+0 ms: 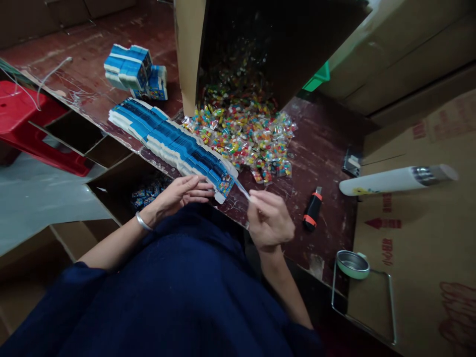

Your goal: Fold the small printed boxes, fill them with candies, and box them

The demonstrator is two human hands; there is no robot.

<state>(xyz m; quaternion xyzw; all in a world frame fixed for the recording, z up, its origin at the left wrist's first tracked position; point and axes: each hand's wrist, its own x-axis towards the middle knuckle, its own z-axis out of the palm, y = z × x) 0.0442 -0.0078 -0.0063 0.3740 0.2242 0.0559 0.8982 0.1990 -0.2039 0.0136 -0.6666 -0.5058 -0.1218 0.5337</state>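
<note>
A long fanned row of flat blue-and-white printed cartons [174, 139] lies along the near edge of the dark red table. My right hand [269, 218] pinches a thin flat carton [242, 189] seen nearly edge-on, at the row's near end. Beside that end my left hand [189, 191] is open, palm partly up and fingers stretched towards the cartons, with nothing in it. Whether its fingertips touch the row I cannot tell. Just behind the row spreads a heap of small clear sachets with colourful candies [249, 139], spilling from a tipped cardboard box [191, 59].
Two stacks of blue cartons [136, 69] stand at the back left. To the right are a black-and-orange utility knife [313, 210], a white bottle [383, 182] and a small metal-lined cup [353, 264]. Below the table's edge, an open box [115, 193] holds small dark packets. A red stool [33, 119] stands left.
</note>
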